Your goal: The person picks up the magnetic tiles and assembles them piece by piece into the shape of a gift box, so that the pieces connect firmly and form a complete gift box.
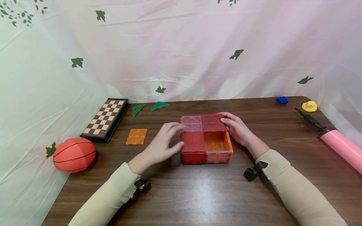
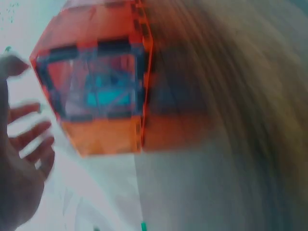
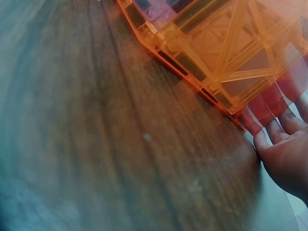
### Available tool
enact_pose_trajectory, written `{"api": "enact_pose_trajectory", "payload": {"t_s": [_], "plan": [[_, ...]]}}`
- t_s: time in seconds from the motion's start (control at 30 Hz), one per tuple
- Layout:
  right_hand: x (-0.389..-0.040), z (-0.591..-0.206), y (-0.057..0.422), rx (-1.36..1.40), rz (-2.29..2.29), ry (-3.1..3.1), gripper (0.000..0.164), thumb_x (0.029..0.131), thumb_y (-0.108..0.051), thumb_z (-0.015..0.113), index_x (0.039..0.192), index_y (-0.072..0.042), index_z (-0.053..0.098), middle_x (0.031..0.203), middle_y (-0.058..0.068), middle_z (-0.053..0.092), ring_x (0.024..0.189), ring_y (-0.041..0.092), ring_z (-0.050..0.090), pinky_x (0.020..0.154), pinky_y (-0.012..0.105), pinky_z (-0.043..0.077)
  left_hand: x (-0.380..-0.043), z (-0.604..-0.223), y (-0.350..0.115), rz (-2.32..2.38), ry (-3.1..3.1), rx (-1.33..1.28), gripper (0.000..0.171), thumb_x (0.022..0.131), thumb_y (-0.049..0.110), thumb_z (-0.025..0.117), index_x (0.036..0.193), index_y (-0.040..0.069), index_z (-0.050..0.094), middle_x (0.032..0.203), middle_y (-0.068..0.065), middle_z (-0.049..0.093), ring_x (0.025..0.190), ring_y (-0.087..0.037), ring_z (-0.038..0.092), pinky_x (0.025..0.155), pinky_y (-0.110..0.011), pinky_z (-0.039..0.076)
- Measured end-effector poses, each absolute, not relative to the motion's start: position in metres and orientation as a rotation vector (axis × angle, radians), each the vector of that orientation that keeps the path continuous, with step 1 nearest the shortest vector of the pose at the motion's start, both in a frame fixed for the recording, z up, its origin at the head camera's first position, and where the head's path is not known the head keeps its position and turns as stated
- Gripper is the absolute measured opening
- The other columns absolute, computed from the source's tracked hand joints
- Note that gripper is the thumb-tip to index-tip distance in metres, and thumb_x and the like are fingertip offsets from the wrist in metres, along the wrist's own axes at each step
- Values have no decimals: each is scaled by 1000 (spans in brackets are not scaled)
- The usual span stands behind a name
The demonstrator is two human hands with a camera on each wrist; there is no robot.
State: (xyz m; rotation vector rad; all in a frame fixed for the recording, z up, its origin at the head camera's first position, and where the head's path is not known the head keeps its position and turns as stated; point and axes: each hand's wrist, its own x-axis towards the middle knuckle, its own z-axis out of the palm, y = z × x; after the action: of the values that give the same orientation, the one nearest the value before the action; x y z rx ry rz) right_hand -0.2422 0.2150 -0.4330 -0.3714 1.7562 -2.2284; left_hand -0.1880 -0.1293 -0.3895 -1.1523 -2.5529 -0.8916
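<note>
A low box of translucent magnetic tiles stands on the table, with red, pinkish and orange panels. Its top is covered except for the front right square, where an orange compartment lies uncovered. My right hand holds the box's back right corner, thumb near the top edge and fingers behind. In the right wrist view, those fingers show against the red panel beyond the orange side wall. My left hand is at the box's left side, fingers spread and relaxed, gripping nothing; contact is unclear.
Left of the box lie an orange square tile, two green triangle tiles, a folded chessboard and a red ball. At right are a blue block, a yellow rubber duck and a pink hand pump.
</note>
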Motion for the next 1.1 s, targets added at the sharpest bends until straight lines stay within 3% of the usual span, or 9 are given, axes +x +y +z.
{"api": "enact_pose_trajectory", "payload": {"t_s": [0.23, 0.47, 0.63, 0.83, 0.97, 1.1], "plan": [[-242, -434, 215, -360, -2234, 1745, 28, 107, -17, 53, 134, -9, 56, 121, 4, 65, 103, 16, 65, 92, 27, 54, -195, -395, -171, -684, -2783, -441, 56, 95, 26, 67, 140, -4, 51, 138, -25, 51, 125, -44, 45, 105, -55, 39], [-242, -433, 215, -358, -2240, 1737, 27, 107, -16, 51, 133, -10, 56, 120, 3, 66, 102, 16, 65, 91, 27, 54, -204, -404, -205, -428, -2999, -4, 60, 96, 32, 65, 135, -10, 49, 133, -36, 46, 117, -53, 44, 90, -63, 47], [-241, -432, 214, -372, -2248, 1728, 27, 107, -16, 52, 133, -9, 56, 120, 3, 66, 102, 15, 65, 90, 26, 54, -208, -404, -215, -313, -3106, 102, 61, 95, 35, 65, 128, -14, 48, 119, -39, 48, 107, -53, 48, 84, -60, 49], [-242, -433, 212, -375, -2251, 1723, 26, 107, -15, 51, 132, -9, 57, 119, 3, 66, 101, 15, 65, 91, 27, 54, -212, -405, -220, -313, -3188, 158, 66, 93, 36, 66, 130, -15, 45, 114, -40, 47, 106, -52, 49, 84, -58, 49], [-242, -433, 213, -369, -2248, 1737, 27, 107, -15, 52, 132, -9, 57, 119, 3, 66, 101, 15, 65, 90, 26, 54, -219, -404, -217, -345, -3186, 104, 71, 88, 36, 69, 131, -15, 44, 112, -39, 49, 106, -52, 48, 90, -57, 42], [-242, -434, 214, -363, -2254, 1734, 26, 106, -16, 53, 132, -10, 58, 119, 3, 66, 100, 15, 65, 89, 26, 54, -226, -395, -202, -516, -3101, 4, 71, 84, 37, 70, 132, -11, 47, 111, -33, 52, 103, -47, 48, 89, -54, 39]]}}
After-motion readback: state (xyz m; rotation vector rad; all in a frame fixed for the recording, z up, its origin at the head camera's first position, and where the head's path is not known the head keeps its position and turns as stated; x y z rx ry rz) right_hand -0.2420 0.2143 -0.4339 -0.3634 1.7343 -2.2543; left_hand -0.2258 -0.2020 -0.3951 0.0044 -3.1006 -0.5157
